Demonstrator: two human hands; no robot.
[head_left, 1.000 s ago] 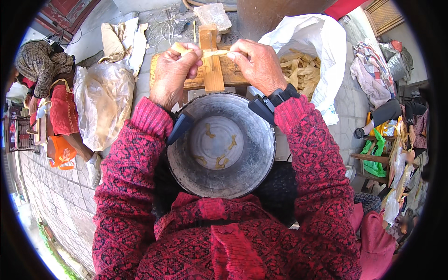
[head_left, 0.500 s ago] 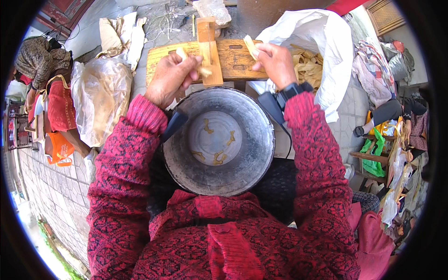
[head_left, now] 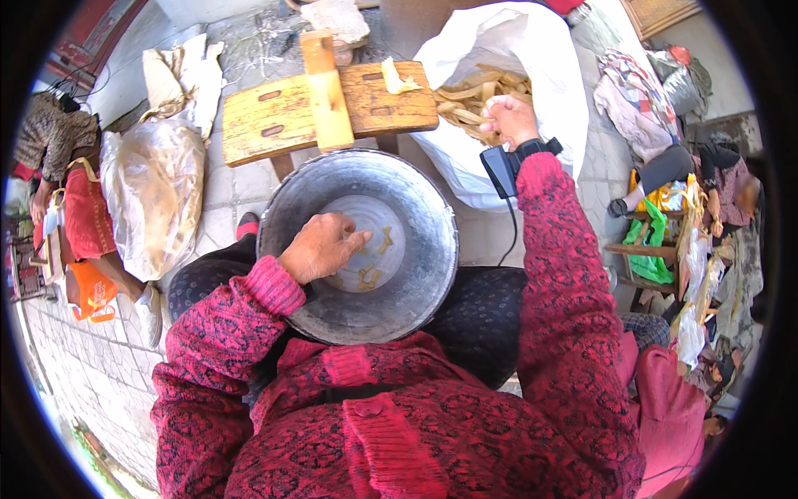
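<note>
A round grey metal pot (head_left: 416, 283) rests between my knees, with several small folded tan pieces (head_left: 385, 241) on its bottom. Over its left side hangs my left hand (head_left: 322, 248), fingers closed; whether anything is in them is hidden. My right hand (head_left: 509, 119) reaches into a white sack (head_left: 549, 75) of tan, ribbon-like strips (head_left: 478, 90). Its fingers are curled against the strips, and what they grip cannot be made out. Beyond the pot, a short pale strip (head_left: 399, 77) lies on a yellowish wooden bench (head_left: 249, 125) with an upright wooden piece (head_left: 328, 100) across it.
A clear plastic bag (head_left: 158, 200) lies on the paving at the left, below some pale cloth (head_left: 179, 75). A stone (head_left: 337, 21) sits behind the bench. Other people (head_left: 83, 200) are seated at the far left and right. A black cable (head_left: 511, 229) hangs from my right wrist.
My left hand has come from the bench down over the pot. My right hand has left its strip on the bench and moved right into the sack. The view has shifted.
</note>
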